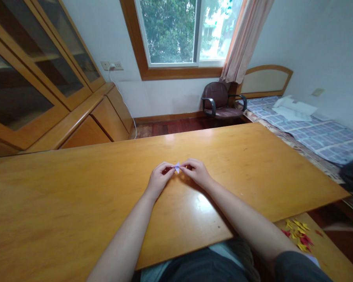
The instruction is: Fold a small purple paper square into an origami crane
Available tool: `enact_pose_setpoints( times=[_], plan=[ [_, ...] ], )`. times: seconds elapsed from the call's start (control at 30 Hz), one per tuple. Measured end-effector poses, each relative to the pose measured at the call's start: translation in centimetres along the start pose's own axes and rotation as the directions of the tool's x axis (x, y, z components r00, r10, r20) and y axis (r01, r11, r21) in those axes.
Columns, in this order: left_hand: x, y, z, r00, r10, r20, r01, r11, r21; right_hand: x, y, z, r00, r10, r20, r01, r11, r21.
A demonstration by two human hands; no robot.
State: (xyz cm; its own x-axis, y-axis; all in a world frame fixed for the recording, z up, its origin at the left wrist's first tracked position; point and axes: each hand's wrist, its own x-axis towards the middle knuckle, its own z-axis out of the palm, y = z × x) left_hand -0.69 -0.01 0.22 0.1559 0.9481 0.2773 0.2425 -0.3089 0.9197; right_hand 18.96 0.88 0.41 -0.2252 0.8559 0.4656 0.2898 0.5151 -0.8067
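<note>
A small piece of folded light-purple paper (177,168) is held between my two hands, a little above the wooden table (91,196). My left hand (161,175) pinches its left side between thumb and fingers. On the opposite side, my right hand (195,170) grips the paper with thumb and fingertips. The paper has pointed corners at top and bottom; its finer folds are too small to make out.
Several yellow and red folded paper pieces (300,234) lie on a lower wooden surface (331,250) at my right. Beyond the table stand a brown armchair (219,100) and a bed (314,129). A glass-door cabinet (55,113) lines the left wall.
</note>
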Motion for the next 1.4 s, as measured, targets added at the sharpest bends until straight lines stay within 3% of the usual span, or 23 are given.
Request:
enact_pose_setpoints(
  times=[0.7, 1.4],
  plan=[
    [0.0, 0.0, -0.2, 0.999, 0.043, -0.007, -0.043, 0.998, -0.034, -0.2, 0.2, 0.0, 0.997, -0.082, 0.000, 0.082, 0.996, 0.020],
    [0.1, -0.1, -0.2, 0.997, 0.061, -0.036, -0.064, 0.995, -0.072, 0.0, -0.8, -0.3, 1.000, -0.021, -0.009, 0.022, 0.999, 0.049]
  ],
)
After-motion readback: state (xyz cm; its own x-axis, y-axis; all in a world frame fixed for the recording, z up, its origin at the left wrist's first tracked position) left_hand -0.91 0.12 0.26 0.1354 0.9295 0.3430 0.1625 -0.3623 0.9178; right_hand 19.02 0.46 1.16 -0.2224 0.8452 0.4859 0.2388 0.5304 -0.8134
